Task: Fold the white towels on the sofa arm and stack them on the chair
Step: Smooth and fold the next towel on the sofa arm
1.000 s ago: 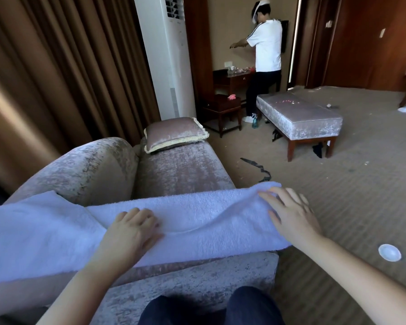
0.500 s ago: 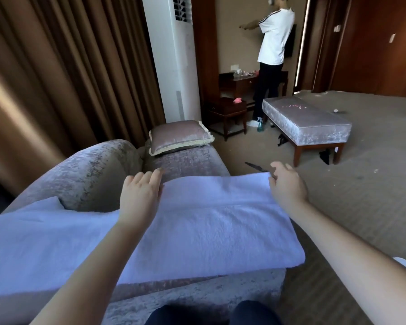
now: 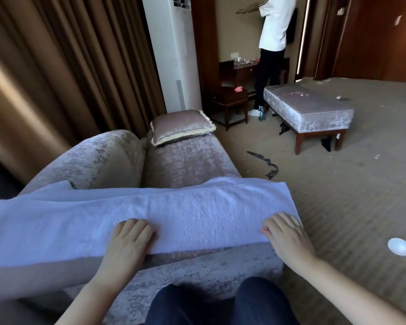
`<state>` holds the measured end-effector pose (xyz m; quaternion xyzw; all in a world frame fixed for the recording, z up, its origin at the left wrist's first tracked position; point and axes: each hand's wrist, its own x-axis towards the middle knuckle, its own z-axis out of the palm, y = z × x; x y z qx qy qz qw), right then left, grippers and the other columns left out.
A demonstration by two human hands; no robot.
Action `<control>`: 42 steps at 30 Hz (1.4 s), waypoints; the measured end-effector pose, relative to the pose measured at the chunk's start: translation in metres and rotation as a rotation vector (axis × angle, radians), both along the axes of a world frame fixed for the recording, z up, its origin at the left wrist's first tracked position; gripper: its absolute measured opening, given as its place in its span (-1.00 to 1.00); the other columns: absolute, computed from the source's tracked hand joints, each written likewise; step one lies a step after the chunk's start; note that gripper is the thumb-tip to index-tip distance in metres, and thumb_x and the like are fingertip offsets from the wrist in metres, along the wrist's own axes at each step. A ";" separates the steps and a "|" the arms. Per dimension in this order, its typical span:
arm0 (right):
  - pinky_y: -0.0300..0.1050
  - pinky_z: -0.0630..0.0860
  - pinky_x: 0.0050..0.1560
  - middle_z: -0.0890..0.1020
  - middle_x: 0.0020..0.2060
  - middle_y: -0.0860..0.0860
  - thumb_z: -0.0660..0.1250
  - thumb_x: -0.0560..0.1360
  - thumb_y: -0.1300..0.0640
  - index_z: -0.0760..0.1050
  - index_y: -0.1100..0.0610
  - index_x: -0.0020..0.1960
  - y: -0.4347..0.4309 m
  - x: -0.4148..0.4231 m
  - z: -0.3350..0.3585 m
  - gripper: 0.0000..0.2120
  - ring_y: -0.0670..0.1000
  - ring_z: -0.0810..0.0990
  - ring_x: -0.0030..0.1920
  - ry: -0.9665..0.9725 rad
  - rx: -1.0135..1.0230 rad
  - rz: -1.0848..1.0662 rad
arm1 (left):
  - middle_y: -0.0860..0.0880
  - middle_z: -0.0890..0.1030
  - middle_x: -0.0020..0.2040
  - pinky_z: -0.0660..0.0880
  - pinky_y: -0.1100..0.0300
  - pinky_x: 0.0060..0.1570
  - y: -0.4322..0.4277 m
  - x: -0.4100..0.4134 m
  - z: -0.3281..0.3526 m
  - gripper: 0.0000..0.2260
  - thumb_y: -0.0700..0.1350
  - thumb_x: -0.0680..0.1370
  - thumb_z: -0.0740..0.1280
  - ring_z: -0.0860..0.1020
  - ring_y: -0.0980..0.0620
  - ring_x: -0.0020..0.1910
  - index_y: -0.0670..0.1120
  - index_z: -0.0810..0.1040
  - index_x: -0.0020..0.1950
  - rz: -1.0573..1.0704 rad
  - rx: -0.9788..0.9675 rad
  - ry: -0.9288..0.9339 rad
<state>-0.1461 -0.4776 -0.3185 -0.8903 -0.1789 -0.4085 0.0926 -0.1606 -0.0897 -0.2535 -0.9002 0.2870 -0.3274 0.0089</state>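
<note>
A long white towel (image 3: 174, 214) lies across the velvet sofa arm (image 3: 197, 270) in front of me, folded lengthwise, with a second layer showing along its far edge. My left hand (image 3: 127, 242) sits at the middle of the near edge, fingers curled onto the cloth. At the near right corner, my right hand (image 3: 288, 238) grips the towel the same way. The towel's left end runs out of the frame. I cannot tell which seat is the chair.
A cushion (image 3: 181, 125) lies on the sofa seat (image 3: 185, 160) beyond the towel. A padded bench (image 3: 309, 113) stands on the carpet at right, with a person (image 3: 272, 43) behind it. A black strap (image 3: 265, 164) and a white round lid (image 3: 399, 247) lie on the carpet. Curtains hang at left.
Both hands went from the near side to the towel's far edge, then came back to the near edge. The towel is now a narrower band, doubled over.
</note>
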 end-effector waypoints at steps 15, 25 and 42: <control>-0.15 0.37 -0.18 0.49 -0.34 -0.05 0.51 0.39 0.18 0.47 0.15 -0.27 -0.011 -0.001 0.006 -0.78 -0.06 0.35 -0.23 0.057 0.144 -0.054 | -0.02 0.45 -0.21 0.17 0.14 -0.21 -0.004 0.005 0.001 -0.84 -0.32 0.34 0.28 0.35 -0.05 -0.23 -0.12 0.47 -0.15 0.065 -0.026 -0.011; -0.19 0.39 -0.15 0.52 -0.34 -0.03 0.27 0.50 0.07 0.50 0.18 -0.26 -0.019 -0.027 0.006 -0.77 -0.09 0.37 -0.21 0.051 0.143 0.010 | 0.09 0.38 -0.15 0.14 0.20 -0.15 -0.002 -0.006 0.011 -0.73 -0.26 0.33 0.34 0.32 0.03 -0.18 0.00 0.35 -0.09 0.017 -0.032 0.128; -0.05 0.36 -0.18 0.54 -0.29 -0.02 0.08 0.58 0.13 0.52 0.15 -0.21 0.033 0.119 0.095 -0.70 0.08 0.49 -0.24 -0.058 0.205 -0.031 | 0.01 0.52 -0.35 0.30 0.15 -0.37 -0.081 0.160 0.084 -0.89 -0.14 0.41 0.47 0.48 -0.08 -0.34 -0.08 0.56 -0.25 0.154 0.222 -0.016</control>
